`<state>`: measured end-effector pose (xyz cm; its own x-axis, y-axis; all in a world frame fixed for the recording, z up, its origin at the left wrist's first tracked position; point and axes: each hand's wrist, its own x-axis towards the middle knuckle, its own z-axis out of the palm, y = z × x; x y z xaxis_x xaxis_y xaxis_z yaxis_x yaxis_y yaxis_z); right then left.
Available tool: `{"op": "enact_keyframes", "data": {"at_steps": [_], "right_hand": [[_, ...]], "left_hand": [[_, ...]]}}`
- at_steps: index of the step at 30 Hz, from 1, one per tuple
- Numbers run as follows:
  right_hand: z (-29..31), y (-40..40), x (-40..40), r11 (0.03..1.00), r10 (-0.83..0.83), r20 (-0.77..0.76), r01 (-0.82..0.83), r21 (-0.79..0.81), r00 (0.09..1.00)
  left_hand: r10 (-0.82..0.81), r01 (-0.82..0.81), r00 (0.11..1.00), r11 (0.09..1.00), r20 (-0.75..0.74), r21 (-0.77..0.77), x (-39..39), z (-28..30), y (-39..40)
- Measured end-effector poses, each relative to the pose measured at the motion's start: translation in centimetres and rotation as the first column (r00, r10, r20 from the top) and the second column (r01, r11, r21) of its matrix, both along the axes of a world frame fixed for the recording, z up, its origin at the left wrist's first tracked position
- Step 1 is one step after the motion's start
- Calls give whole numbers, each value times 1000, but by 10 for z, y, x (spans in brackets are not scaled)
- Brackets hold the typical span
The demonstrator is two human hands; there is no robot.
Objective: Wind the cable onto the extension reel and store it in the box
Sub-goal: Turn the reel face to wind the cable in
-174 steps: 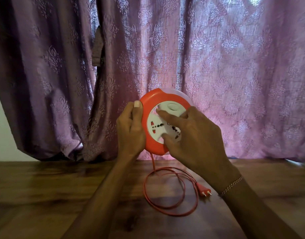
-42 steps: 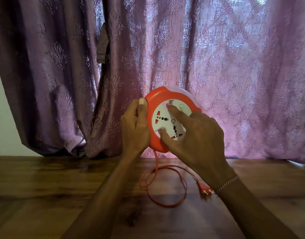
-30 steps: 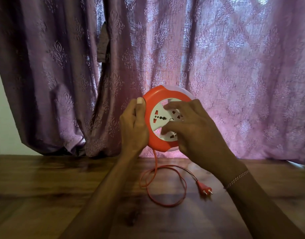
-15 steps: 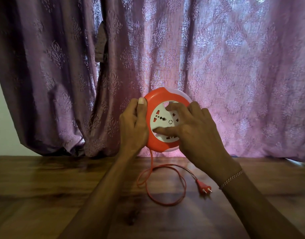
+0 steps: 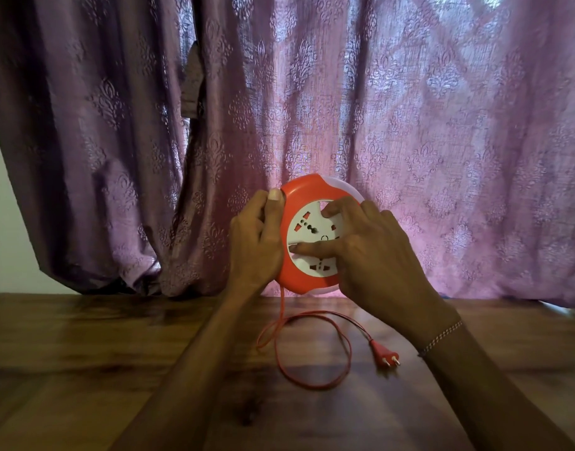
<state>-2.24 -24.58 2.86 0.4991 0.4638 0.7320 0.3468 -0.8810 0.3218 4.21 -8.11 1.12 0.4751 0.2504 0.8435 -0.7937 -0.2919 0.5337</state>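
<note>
I hold a round orange extension reel (image 5: 301,196) upright above the table, its white socket face (image 5: 309,236) towards me. My left hand (image 5: 255,242) grips the reel's left rim, thumb on the front edge. My right hand (image 5: 374,252) lies on the socket face, the thumb pressing across its lower middle and a fingertip hooked in a notch near the top. The orange cable (image 5: 315,349) hangs from the reel's bottom and lies in one loop on the table. Its two-pin plug (image 5: 385,356) rests to the right of the loop. No box is in view.
A wooden table (image 5: 84,353) spans the lower half of the view. A purple patterned curtain (image 5: 442,125) hangs close behind the reel and down to the table's far edge. A strip of pale wall (image 5: 6,222) shows at the left.
The socket face has turned under my right hand. The cable loop on the table has grown smaller since the earliest frame and the plug has slid a little. My left hand kept its grip.
</note>
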Motion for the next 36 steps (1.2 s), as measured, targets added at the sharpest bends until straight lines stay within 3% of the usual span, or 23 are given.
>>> {"op": "enact_keyframes", "data": {"at_steps": [14, 20, 25, 36], "right_hand": [[-4, -5, 7, 989, 78, 36, -82, 127, 996], [-9, 4, 10, 909, 72, 188, -142, 393, 980], [-11, 13, 5, 853, 51, 222, -159, 498, 974], [-16, 12, 8, 864, 87, 164, -156, 479, 983]], "left_hand": [[-19, 18, 999, 1000, -41, -20, 1, 1, 2], [-26, 24, 999, 997, -26, -67, -5, 4, -4], [-52, 50, 997, 997, -49, -54, -6, 4, -5], [46, -29, 992, 989, -118, 142, 5, -6, 9]]}}
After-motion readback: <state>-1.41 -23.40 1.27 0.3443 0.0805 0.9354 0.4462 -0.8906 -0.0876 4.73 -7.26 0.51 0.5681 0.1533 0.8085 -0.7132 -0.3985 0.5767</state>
